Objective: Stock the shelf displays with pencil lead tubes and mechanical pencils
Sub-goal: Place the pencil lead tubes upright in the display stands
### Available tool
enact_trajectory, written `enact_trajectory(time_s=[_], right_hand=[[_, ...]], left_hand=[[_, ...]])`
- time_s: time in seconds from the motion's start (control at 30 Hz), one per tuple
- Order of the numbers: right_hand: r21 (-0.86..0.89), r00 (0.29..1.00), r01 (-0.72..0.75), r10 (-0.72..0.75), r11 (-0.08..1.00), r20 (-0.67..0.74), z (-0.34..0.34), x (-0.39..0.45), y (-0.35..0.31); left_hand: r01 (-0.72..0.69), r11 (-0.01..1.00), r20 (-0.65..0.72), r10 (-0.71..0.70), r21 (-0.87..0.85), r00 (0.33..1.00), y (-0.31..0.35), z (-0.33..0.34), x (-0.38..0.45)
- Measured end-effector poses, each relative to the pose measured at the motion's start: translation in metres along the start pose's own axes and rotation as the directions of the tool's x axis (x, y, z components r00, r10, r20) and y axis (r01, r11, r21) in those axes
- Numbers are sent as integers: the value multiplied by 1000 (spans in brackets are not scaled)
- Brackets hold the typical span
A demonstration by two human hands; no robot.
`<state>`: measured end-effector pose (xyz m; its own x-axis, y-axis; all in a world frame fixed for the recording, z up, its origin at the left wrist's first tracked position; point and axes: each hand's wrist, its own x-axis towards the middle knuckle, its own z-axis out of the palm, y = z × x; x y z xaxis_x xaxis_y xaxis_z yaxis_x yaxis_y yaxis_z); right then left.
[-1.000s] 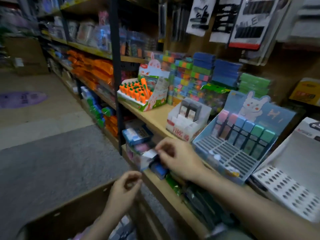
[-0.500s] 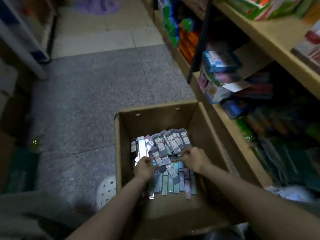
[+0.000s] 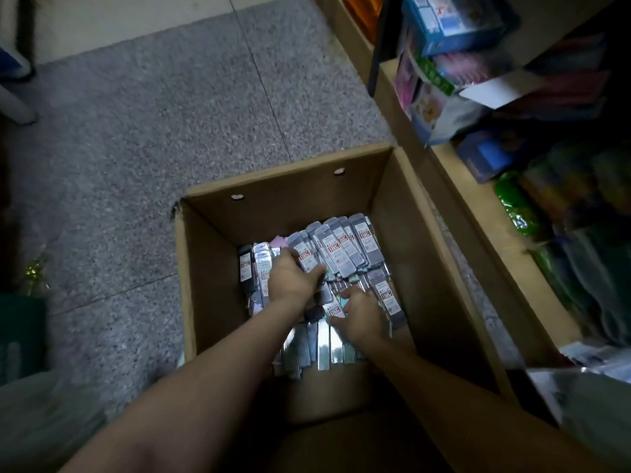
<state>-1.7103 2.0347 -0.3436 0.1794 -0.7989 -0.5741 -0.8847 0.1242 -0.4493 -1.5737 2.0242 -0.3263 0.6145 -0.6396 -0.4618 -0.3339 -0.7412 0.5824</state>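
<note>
An open cardboard box (image 3: 211,278) stands on the floor below me, holding several flat pencil lead tubes (image 3: 355,247) with grey bodies and red-and-white labels. Both hands are down inside it. My left hand (image 3: 290,279) curls its fingers round a bunch of tubes near the middle of the pile. Just to its right and nearer to me, my right hand (image 3: 362,319) lies on the pile with fingers bent over a labelled tube. The tubes under both hands are hidden.
A wooden shelf unit (image 3: 454,186) runs along the right, close to the box, with blue and pink product boxes (image 3: 450,25) and green packets (image 3: 512,203) on it. Grey speckled floor (image 3: 153,131) spreads to the left and beyond the box.
My view dropped from the shelf displays to the box on the floor. Both hands went down into the box and closed over tubes; the left one shifted up the pile.
</note>
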Motion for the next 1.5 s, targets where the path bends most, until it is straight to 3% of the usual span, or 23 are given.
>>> enact_trajectory(time_s=[0.1, 0.27, 0.43, 0.53, 0.73, 0.83, 1.07, 1.2, 1.27, 1.37, 1.5], right_hand=[[-127, 998, 21, -30, 992, -62, 6, -2, -4], [-11, 1000, -4, 4, 1000, -4, -3, 0, 8], [232, 992, -99, 77, 968, 101, -15, -2, 13], [420, 980, -181, 130, 889, 149, -22, -10, 13], [684, 978, -211, 147, 698, 151, -38, -38, 4], [723, 984, -181, 123, 666, 132, -41, -52, -3], [748, 988, -153, 78, 646, 134, -43, -70, -10], [748, 968, -201, 10, 633, 252, -44, -64, -16], [689, 964, -192, 3, 699, 266, -43, -56, -15], [259, 994, 2, -30, 966, 104, -43, -37, 2], [-165, 984, 127, -104, 978, 143, -34, -21, 19]], left_hand=[[40, 999, -40, -39, 28, 998, 10, 7, 7], [84, 996, -84, -83, 8, 993, 13, 12, 7], [125, 989, -31, -128, -77, 991, 6, 9, 1], [144, 955, -2, -150, -258, 989, -2, 0, -16], [251, 818, 240, -143, -517, 960, -23, -7, -76], [307, 776, 330, -135, -550, 934, -25, -11, -95], [216, 808, 354, -10, -549, 935, -31, -17, -105], [233, 784, 316, -49, -576, 947, -37, -15, -98], [250, 773, 253, -119, -584, 960, -40, -14, -91], [280, 759, 167, -225, -587, 960, -47, -15, -80], [318, 769, 158, -278, -555, 948, -54, -12, -66]])
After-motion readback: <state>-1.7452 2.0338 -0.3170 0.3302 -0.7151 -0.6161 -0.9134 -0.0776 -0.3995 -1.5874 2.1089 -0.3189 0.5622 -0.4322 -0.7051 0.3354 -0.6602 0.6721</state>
